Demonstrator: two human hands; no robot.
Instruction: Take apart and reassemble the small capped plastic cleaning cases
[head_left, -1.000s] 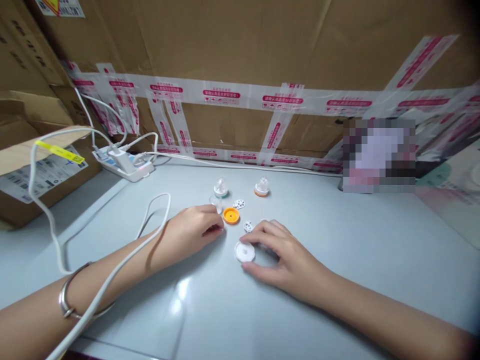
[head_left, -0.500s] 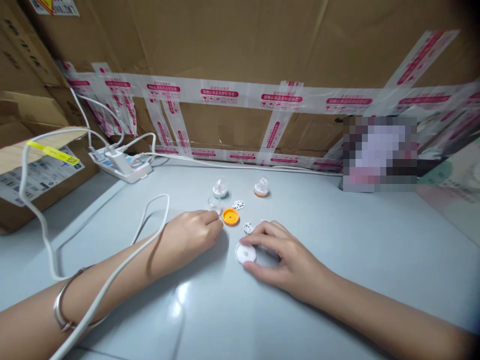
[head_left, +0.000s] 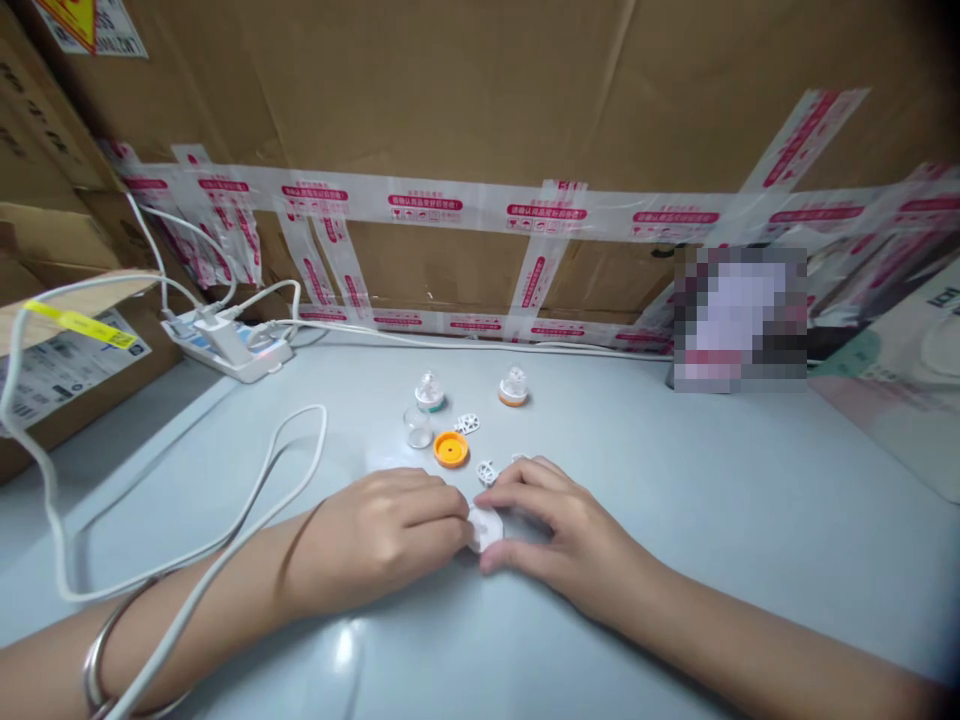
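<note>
With thumb and fingers curved round its edge, my right hand holds a round white plastic piece on the tabletop. My left hand has its fingers pinched together at the left side of this piece; whatever is between the fingertips is hidden. Just beyond lie an orange round cap, a clear cup-shaped cover and a small white openwork piece. Another white openwork piece is near my right fingertips. Farther back stand two domed pieces, one with a green base, one with an orange base.
A white cable loops over the table and across my left forearm. At the back left sits a power strip beside a cardboard box. A large taped carton stands along the back, with a blurred-out object at right.
My left hand has moved from beside the clear cover toward me and right, to the white piece. My right hand still holds that piece. The view has shifted slightly.
</note>
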